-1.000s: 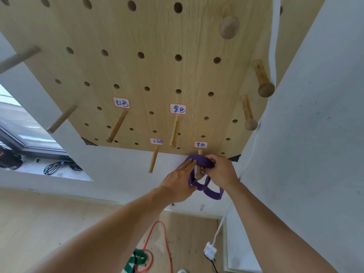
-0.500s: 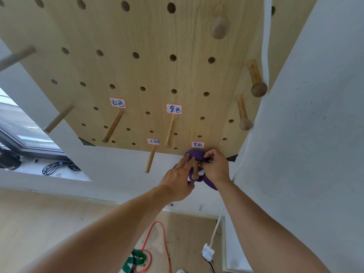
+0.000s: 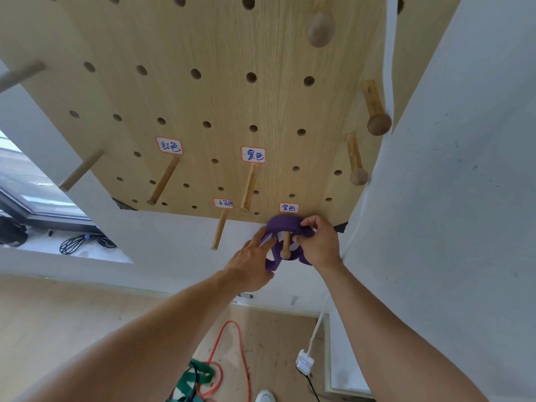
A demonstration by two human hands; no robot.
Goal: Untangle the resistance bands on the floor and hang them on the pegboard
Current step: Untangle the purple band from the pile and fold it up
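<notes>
The purple resistance band (image 3: pixel 282 224) is looped over the lowest right wooden peg (image 3: pixel 286 245) of the pegboard (image 3: pixel 220 100), under a small handwritten label (image 3: pixel 288 208). The right hand (image 3: pixel 317 242) pinches the band just right of that peg. The left hand (image 3: pixel 252 264) touches it with straight fingers, left of the peg. Below the pegboard, green band (image 3: pixel 197 375) and red band (image 3: pixel 232 340) lie on the floor.

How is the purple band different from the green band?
The purple band hangs looped over a wooden peg on the pegboard; the green band lies on the floor. The right hand grips the purple band and the left hand touches it; no hand touches the green band. The green band lies tangled with an orange band; the purple band hangs alone. Both are flat stretchy loops.
</notes>
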